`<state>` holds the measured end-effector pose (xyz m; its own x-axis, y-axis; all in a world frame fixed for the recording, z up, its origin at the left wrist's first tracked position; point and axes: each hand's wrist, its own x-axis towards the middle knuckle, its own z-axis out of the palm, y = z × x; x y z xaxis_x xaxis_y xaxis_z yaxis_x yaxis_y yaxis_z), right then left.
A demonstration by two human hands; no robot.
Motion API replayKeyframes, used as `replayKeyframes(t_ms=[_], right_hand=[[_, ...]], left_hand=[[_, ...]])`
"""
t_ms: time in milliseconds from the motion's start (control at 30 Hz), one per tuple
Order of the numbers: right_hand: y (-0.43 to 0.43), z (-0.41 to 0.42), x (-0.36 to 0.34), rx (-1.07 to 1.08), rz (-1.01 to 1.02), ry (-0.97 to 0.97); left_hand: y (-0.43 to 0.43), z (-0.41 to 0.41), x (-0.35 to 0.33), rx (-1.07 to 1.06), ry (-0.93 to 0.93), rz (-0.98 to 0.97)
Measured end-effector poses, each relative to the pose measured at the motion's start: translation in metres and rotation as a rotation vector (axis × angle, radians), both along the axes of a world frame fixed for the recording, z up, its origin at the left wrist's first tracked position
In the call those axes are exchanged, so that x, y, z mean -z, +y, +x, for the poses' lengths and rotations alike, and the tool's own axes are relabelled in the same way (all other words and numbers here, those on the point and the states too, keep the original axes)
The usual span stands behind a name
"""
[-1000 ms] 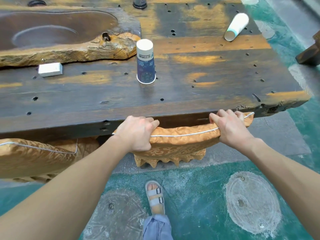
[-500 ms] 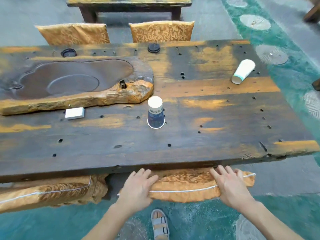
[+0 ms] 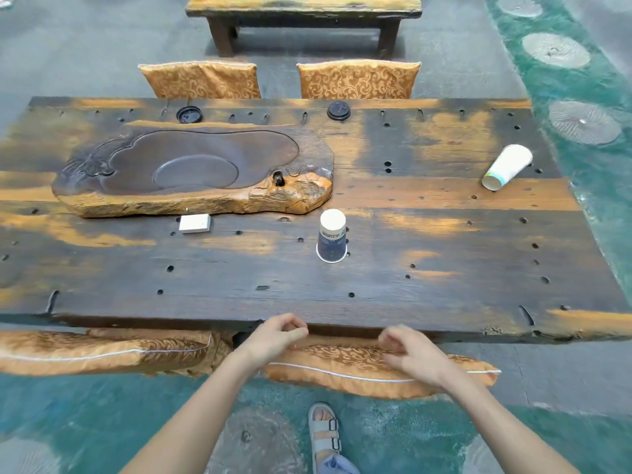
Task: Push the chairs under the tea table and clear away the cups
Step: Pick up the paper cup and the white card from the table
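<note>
Item: tea-table clearing, chair stage nearly closed. Counter (image 3: 444,268): dark plank slab with orange worn patches and scattered holes. Near right chair (image 3: 359,369): gold brocade cushion with white piping, front part still showing beyond the counter's near edge, the rest hidden under it. Near left chair (image 3: 85,350): same fabric, likewise partly under. Far chairs, left (image 3: 200,80) and right (image 3: 357,80): cushions visible beyond the far edge; how far in they sit cannot be told. Left hand (image 3: 277,336): fingers curled loosely, holding nothing, poised at the counter edge above the cushion. Right hand (image 3: 413,357): fingers half curled, holding nothing; whether it rests on the cushion top or hangs just above cannot be told. Upright cup (image 3: 331,239): dark blue paper, standing rim down near the counter's middle, just beside the tea tray (image 3: 191,169). Fallen cup (image 3: 506,167): white paper, lying on its side toward the far right corner, mouth toward the wearer. Judgement: the near chairs look done, and the cups come next; the upright cup is the easier reach, straight ahead with bare counter between, while the fallen cup calls for a long lean or a step to the right. Sundries: two black lids (image 3: 189,114) (image 3: 338,111) at the far edge, a small white box (image 3: 195,223) by the tray, a bench (image 3: 304,15) beyond, a sandalled foot (image 3: 323,429) on the green floor.
</note>
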<state>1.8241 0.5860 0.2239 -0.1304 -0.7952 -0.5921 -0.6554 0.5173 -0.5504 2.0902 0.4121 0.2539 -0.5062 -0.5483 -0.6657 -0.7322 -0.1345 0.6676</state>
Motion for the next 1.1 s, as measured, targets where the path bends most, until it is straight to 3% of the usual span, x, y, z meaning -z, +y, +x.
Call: replayKeyframes(t_ms=[100,267,533,633,733,900,1000,1100], right_hand=[[-0.063,0.014,-0.01,0.113,-0.2,0.18],[-0.178,0.019,-0.034,0.19,-0.363,0.284],[-0.264,0.013,-0.021,0.058,-0.152,0.411],[-0.259,0.014,-0.015,0.179,-0.212,0.357],[-0.241,0.028,-0.02,0.479,-0.341,0.085],[-0.19,0.099,-0.033,1.035,-0.394,-0.874],[-0.174,0.145,-0.036,1.157,-0.277,-1.284],[-0.174,0.19,-0.04,1.132,-0.16,-1.503]], left_hand=[[-0.004,0.014,-0.01,-0.088,0.016,0.0],[-0.011,0.036,-0.022,-0.172,0.021,-0.045],[-0.028,0.076,-0.024,-0.255,0.047,0.012],[-0.042,0.088,-0.018,-0.278,0.031,0.014],[-0.058,0.091,-0.014,-0.332,0.052,0.035],[-0.081,0.094,-0.016,-0.432,0.18,0.165],[-0.099,0.097,-0.023,-0.522,0.323,0.195],[-0.118,0.105,-0.03,-0.575,0.571,0.225]])
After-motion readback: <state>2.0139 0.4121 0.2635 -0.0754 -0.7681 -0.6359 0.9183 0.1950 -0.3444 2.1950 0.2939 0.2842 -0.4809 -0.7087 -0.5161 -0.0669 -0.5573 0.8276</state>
